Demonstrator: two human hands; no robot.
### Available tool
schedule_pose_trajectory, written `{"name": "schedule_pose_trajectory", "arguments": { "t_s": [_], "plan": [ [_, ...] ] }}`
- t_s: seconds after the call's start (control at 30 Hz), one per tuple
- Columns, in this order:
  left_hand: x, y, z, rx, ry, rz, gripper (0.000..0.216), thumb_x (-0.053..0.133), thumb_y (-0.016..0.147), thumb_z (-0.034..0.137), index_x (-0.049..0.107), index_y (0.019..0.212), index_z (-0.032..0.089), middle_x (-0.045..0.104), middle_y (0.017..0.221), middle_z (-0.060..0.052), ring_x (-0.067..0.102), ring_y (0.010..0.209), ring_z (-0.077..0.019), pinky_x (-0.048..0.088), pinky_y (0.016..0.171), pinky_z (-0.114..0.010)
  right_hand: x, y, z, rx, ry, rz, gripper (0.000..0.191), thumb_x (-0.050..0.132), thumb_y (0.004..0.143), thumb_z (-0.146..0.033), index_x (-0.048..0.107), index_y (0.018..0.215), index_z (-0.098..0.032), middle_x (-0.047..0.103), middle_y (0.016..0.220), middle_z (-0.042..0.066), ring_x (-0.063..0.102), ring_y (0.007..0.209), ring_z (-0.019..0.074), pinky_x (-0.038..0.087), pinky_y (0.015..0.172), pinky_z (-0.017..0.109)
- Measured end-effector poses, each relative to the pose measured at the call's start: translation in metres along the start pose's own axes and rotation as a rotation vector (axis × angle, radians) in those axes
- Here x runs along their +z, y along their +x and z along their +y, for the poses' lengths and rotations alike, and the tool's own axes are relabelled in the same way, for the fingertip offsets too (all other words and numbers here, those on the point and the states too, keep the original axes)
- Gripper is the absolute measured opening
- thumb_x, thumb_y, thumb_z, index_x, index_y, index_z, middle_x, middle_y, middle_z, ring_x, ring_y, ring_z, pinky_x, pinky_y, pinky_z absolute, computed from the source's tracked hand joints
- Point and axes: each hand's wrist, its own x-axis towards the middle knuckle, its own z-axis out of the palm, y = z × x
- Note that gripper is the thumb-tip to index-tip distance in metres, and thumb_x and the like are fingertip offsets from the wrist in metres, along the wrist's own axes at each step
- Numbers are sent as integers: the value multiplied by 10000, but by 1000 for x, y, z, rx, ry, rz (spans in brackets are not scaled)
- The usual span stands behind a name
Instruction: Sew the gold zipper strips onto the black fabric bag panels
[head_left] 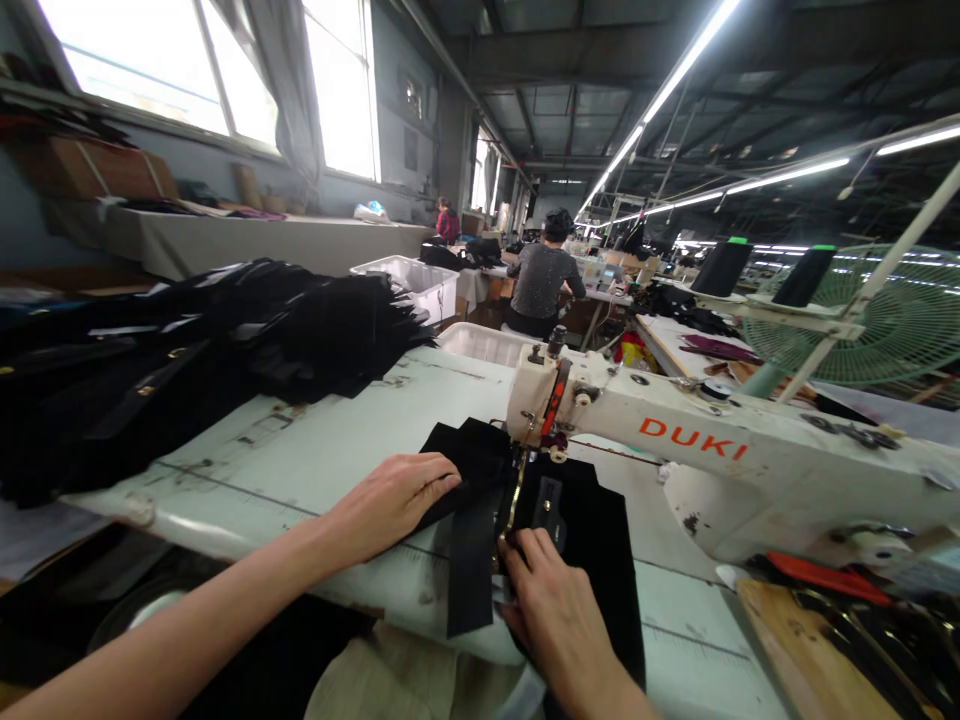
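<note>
A white sewing machine (694,440) marked DUKI stands on a pale green table. Below its needle lies a black fabric piece (600,510) with stepped edges and a small dark tab with a metal stud. A gold-toned metal zipper (515,492) runs from the presser foot area towards me. My left hand (401,497) rests on the fabric left of the needle, fingers lying flat. My right hand (556,595) is closed at the zipper's near end, thumb and fingers together. Between my hands a black strip (470,570) hangs over the table's near edge.
A large pile of black pieces (225,350) covers the table's left end. White plastic bins (420,280) stand behind it. At right are thread cones (722,268), a green fan (885,315) and a wooden board (802,640). A person (547,275) sits further ahead, back turned.
</note>
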Motion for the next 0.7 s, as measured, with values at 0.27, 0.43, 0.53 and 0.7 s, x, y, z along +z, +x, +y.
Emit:
{"name": "schedule_pose_trajectory", "arguments": {
  "t_s": [0.27, 0.43, 0.53, 0.7],
  "plan": [
    [-6, -1, -17, -41, 113, 33, 319, 363, 1024, 318, 647, 937, 200, 682, 873, -9, 646, 815, -176, 442, 745, -252, -14, 4, 49, 303, 609, 256, 76, 557, 800, -278, 612, 794, -225, 592, 739, -24, 561, 677, 147, 427, 628, 238],
    [5, -3, -16, -98, 201, 52, 229, 421, 953, 185, 646, 984, 165, 675, 977, -83, 651, 889, -243, 487, 818, -350, -18, 10, 73, 456, 683, 322, 431, 548, 797, -619, 599, 776, -192, 574, 673, -9, 543, 644, 158, 443, 615, 244],
    [21, -2, 3, 53, 204, 60, 448, 423, 847, 16, 557, 1243, 178, 526, 1372, -111, 518, 1231, -247, 407, 1027, -376, -18, 13, 73, 524, 698, 347, 485, 555, 760, -675, 576, 697, -194, 543, 615, -11, 523, 614, 160, 434, 593, 248],
    [57, 23, 27, 261, 42, -144, 321, 471, 859, 37, 643, 1087, 184, 656, 1182, -52, 592, 1122, -197, 430, 1014, -300, -17, 13, 67, 546, 693, 350, 506, 563, 725, -705, 576, 681, -201, 549, 609, -7, 518, 621, 169, 434, 612, 255]
  ]
}}
